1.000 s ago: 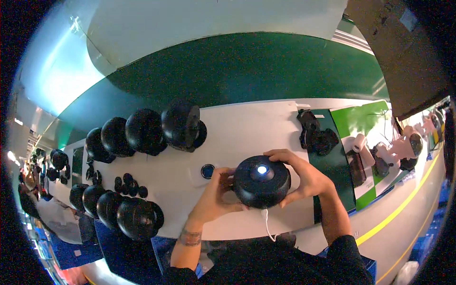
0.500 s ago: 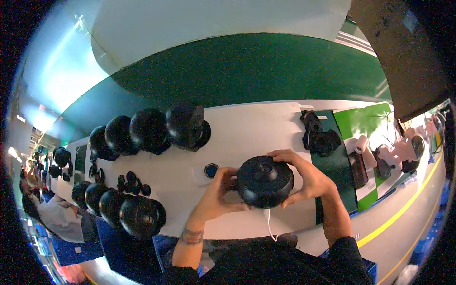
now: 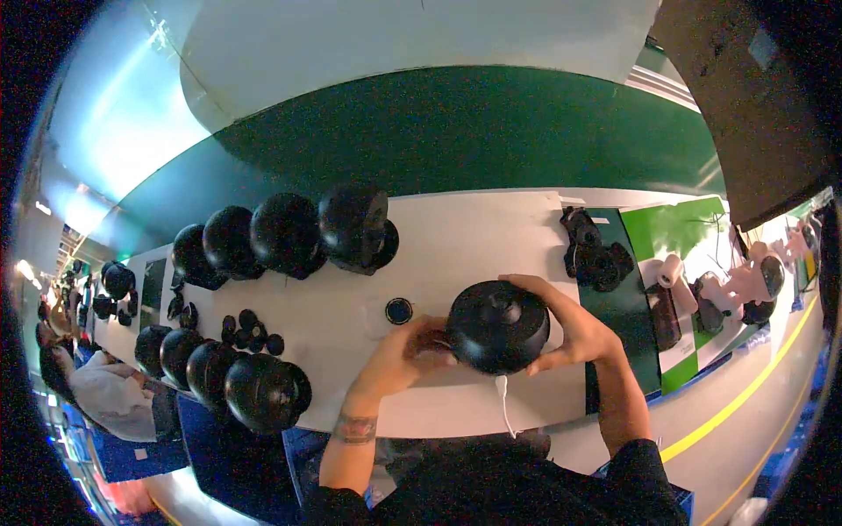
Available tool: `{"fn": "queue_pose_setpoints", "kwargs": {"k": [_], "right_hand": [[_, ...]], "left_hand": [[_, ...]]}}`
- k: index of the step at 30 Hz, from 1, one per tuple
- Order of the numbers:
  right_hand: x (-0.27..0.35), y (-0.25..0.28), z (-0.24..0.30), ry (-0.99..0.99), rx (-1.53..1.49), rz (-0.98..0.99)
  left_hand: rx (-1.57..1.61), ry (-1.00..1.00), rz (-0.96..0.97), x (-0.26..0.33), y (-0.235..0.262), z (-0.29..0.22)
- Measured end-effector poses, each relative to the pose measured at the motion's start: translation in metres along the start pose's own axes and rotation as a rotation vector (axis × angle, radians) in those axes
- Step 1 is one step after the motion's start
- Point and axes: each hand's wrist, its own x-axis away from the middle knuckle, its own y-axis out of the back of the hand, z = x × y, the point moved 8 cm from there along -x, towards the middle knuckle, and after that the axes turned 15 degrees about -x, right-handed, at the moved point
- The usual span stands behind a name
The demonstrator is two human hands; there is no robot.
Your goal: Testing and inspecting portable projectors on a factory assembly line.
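Between my hands is a round black device (image 3: 498, 342) with a domed top and a low raised centre. A white cable (image 3: 503, 405) is plugged into its near side and runs down towards my body. My left hand (image 3: 396, 358) grips the device's left side, its fingertips partly hidden. On the right side, my right hand (image 3: 566, 331) curves round it, fingers on the far edge and thumb near the front. To the left of the device, a small round black part (image 3: 399, 310) lies on the white tabletop (image 3: 474, 238).
Black rounded shells (image 3: 285, 235) line the table's far left, with another row (image 3: 263, 393) along its near left edge. Small black caps (image 3: 253, 333) cluster between them. Black parts (image 3: 598, 259) lie on a dark green mat at right. A person (image 3: 110, 394) sits far left.
The view has shifted slightly, so the table's things appear a little further right. Both hands keep hold of the device, which looks slightly tilted now. The white cable hangs straighter.
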Motion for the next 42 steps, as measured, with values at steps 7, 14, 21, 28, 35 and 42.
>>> {"fn": "queue_pose_setpoints", "kwargs": {"k": [7, 14, 21, 28, 35, 42], "right_hand": [[0.000, 0.006, -0.013, -0.095, -0.042, -0.020], [0.003, 0.003, -0.017, -0.117, -0.117, -0.038], [0.003, -0.008, -0.017, -0.057, -0.235, -0.042], [0.000, -0.007, -0.022, -0.047, -0.215, -0.005], [-0.001, 0.007, -0.017, 0.001, -0.269, 0.006], [0.002, 0.000, -0.015, 0.007, -0.213, 0.012]], "left_hand": [[-0.034, 0.015, -0.012, -0.001, 0.004, 0.014], [0.010, -0.036, -0.006, -0.001, 0.006, 0.013], [0.060, -0.072, -0.003, -0.003, 0.002, 0.013], [-0.032, -0.163, -0.073, -0.001, 0.007, 0.025], [0.107, -0.172, -0.039, 0.005, 0.033, 0.018], [0.082, -0.114, -0.065, 0.006, 0.019, 0.019]]}}
